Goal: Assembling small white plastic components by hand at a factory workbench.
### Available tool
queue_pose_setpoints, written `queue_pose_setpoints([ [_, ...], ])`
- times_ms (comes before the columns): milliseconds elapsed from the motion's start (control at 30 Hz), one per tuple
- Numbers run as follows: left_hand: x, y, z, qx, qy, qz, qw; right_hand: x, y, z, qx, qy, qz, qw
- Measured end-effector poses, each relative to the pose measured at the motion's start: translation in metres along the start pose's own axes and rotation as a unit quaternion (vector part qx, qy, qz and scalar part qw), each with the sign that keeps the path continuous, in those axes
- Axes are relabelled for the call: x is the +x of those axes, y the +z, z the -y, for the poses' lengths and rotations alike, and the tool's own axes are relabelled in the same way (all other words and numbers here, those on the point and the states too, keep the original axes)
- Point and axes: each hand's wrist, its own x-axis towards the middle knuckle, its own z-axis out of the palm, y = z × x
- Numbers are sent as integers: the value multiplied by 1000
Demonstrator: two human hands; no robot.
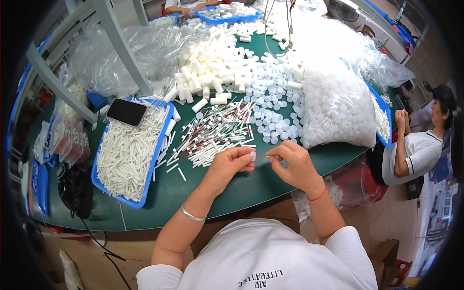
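Green covers the broad tabletop, whose curved front edge runs just before the person's white shirt. Beyond its right end a co-worker, also in a white top, holds both arms bent. Crumpled clear plastic bags spread over the far left part, and on the right stands a bulging clear bag packed with translucent white caps. White foam-like cylinders are heaped toward the far middle. Nearer the left, a blue tray is filled with thin white sticks. Beside it, toward the middle, lies a loose heap of white tubes with dark red wires; just right of that, loose round caps reach up to the bulging bag.

Both hands are raised over the front of the tabletop, near each other but apart. The left hand pinches a small translucent disc between thumb and fingertips; the right hand has thumb and forefinger closed on the end of a red strand. A dark phone rests on the tray's far end. A silver bangle circles the left forearm, a red cord the right wrist. Thinnest of all, the red strand stretches between disc and right fingertips.
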Motion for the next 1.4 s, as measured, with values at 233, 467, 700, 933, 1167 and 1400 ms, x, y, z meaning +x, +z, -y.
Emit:
queue_pose_setpoints([
  [233, -1, 2, 1, -26, -40, 23, 999, 2, 8, 4, 38, 9, 16, 999],
  [467, 4, -8, 6, -111, -74, 27, 991, 7, 19, 5, 48, -7, 6, 999],
  [700, 3, 7, 3, 27, 98, -90, 991, 13, 26, 0, 196, 123, -15, 973],
  [933, 13, 0, -16, 355, 317, -66, 877, 30, 21, -19, 418, 287, 90, 857],
  [1167, 83, -66, -49, 538, 290, -259, 747, 43, 27, -36, 491, 352, 9, 797],
  [1400, 110, -130, -53, 696, 163, -280, 640, 40, 32, -43, 459, 328, -10, 825],
])
